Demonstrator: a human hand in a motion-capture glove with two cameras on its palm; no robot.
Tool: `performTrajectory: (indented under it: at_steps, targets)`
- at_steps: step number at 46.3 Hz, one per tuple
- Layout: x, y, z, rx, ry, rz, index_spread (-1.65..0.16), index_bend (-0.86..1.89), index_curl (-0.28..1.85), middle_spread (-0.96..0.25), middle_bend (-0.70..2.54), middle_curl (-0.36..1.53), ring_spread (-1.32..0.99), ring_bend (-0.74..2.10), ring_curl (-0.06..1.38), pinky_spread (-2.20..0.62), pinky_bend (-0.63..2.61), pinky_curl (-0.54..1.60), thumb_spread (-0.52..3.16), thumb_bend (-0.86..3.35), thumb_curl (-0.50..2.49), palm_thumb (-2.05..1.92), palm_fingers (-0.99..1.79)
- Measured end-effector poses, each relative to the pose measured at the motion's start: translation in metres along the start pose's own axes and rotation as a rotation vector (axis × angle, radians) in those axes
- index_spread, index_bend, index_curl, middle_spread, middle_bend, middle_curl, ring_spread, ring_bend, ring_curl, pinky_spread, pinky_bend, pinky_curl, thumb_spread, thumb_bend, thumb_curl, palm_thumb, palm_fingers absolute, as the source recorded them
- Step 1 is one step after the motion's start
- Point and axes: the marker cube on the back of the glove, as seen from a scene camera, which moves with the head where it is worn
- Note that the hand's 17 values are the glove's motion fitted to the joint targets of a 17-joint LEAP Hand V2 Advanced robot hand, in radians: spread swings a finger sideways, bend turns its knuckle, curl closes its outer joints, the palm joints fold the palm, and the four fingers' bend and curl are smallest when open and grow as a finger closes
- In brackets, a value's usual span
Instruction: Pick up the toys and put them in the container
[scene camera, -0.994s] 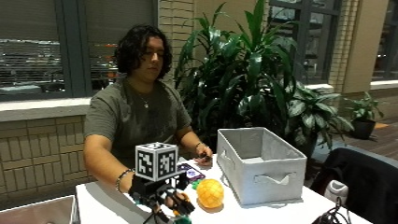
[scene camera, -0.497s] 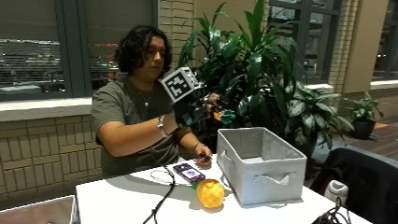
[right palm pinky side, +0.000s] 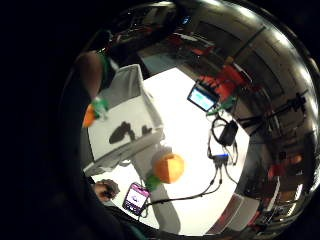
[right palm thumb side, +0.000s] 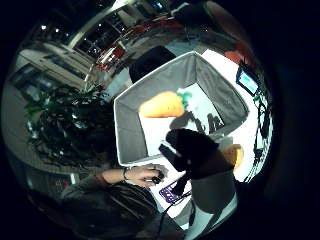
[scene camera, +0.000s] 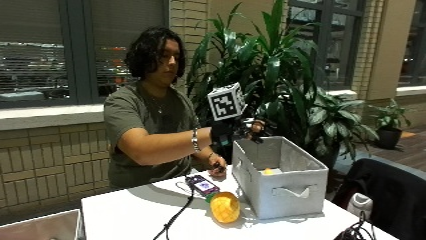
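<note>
Grey container (scene camera: 279, 181), carrot toy (right palm thumb side: 161, 106) inside, fingers unclear

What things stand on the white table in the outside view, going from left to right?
Phone → yellow toy → grey container. The gloved right hand is above the container's left rim, not on the table.

Carrot toy (right palm thumb side: 162, 105) inside grey container (right palm thumb side: 131, 135)
</note>
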Motion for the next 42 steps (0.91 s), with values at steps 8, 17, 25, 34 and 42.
performTrajectory:
  at_steps: [8, 17, 25, 34, 42]
  targets:
    - [0.053, 0.041, 0.026, 0.011, -0.060, 0.101, -0.42, 0.22, 0.36, -0.16, 0.19, 0.28, -0.32, 0.50, 0.35, -0.20, 0.99, 0.40, 1.17, -0.04, 0.26, 0.05, 0.04]
    - [0.099, 0.089, 0.087, -0.082, -0.134, 0.235, -0.40, 0.15, 0.33, -0.20, 0.31, 0.34, -0.33, 0.57, 0.36, -0.15, 0.91, 0.36, 1.10, -0.03, 0.28, 0.00, 0.18]
    - [0.103, 0.112, 0.147, -0.300, -0.092, 0.217, -0.43, 0.36, 0.41, -0.20, 0.29, 0.36, -0.27, 0.36, 0.33, -0.07, 0.85, 0.35, 1.08, -0.02, 0.30, 0.01, 0.06]
    - [0.107, 0.113, 0.167, -0.098, -0.088, 0.205, -0.44, 0.30, 0.40, -0.21, 0.23, 0.35, -0.28, 0.52, 0.34, -0.13, 0.97, 0.35, 1.18, 0.08, 0.34, 0.20, 0.43]
    - [0.116, 0.105, 0.115, 0.074, -0.061, 0.258, -0.43, 0.19, 0.36, -0.32, 0.40, 0.44, -0.40, 0.87, 0.45, -0.33, 1.02, 0.36, 1.09, 0.25, 0.49, 0.57, 1.00]
